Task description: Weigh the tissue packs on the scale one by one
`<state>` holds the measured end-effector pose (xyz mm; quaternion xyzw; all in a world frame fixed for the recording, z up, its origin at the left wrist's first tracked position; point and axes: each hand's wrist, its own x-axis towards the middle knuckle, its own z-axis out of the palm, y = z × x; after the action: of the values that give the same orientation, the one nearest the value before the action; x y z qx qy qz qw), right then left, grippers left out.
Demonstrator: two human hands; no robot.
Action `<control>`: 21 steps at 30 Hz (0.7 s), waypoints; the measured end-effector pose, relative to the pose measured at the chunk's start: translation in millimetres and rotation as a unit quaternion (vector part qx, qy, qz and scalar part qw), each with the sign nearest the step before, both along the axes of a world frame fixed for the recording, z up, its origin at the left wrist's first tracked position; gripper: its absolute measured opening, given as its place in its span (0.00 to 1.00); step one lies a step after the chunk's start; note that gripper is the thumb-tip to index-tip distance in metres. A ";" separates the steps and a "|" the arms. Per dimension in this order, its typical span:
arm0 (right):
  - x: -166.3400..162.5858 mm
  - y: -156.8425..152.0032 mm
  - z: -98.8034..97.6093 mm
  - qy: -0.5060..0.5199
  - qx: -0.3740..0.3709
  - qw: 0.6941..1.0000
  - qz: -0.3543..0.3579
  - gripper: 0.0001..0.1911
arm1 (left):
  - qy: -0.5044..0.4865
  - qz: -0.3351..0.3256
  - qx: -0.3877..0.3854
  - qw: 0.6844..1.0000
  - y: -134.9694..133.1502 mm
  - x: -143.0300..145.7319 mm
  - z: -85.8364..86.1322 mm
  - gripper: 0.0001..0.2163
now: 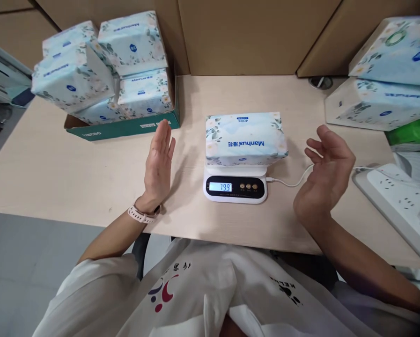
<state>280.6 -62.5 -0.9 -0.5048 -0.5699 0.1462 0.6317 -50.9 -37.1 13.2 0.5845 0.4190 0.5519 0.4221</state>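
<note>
A floral tissue pack (245, 138) lies on a white digital scale (235, 199) in the middle of the table. The scale's lit display appears to read 79.9, and a white cable runs from its right side. My left hand (158, 164) is held upright to the left of the pack, fingers stretched and touching nothing. To the right of the pack, my right hand (325, 175) is raised with its fingers loosely curved and apart, nothing in it. Both hands stand apart from the pack.
A green cardboard box (132, 130) holding several tissue packs stands at the back left. More tissue packs (381, 103) are stacked at the back right. A white power strip (399, 201) lies at the right edge. Cardboard boxes (241, 37) line the table's back.
</note>
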 end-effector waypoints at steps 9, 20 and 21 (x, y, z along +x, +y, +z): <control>2.4 -0.4 0.4 -0.008 -0.015 1.000 0.012 0.25 | -0.003 -0.014 -0.037 0.999 -9.5 6.9 9.8 0.30; 8.9 2.5 -6.1 -0.019 0.003 0.999 0.041 0.25 | -0.047 -0.016 -0.031 0.998 -8.2 4.5 1.5 0.31; 9.0 3.0 -6.4 -0.015 0.006 0.999 0.040 0.25 | -0.049 -0.015 -0.031 0.998 -8.2 5.0 1.6 0.31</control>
<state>289.6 -59.4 -7.4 -0.4801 -0.6002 0.1602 0.6194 -45.9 -45.3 14.8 0.5496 0.4055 0.5602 0.4687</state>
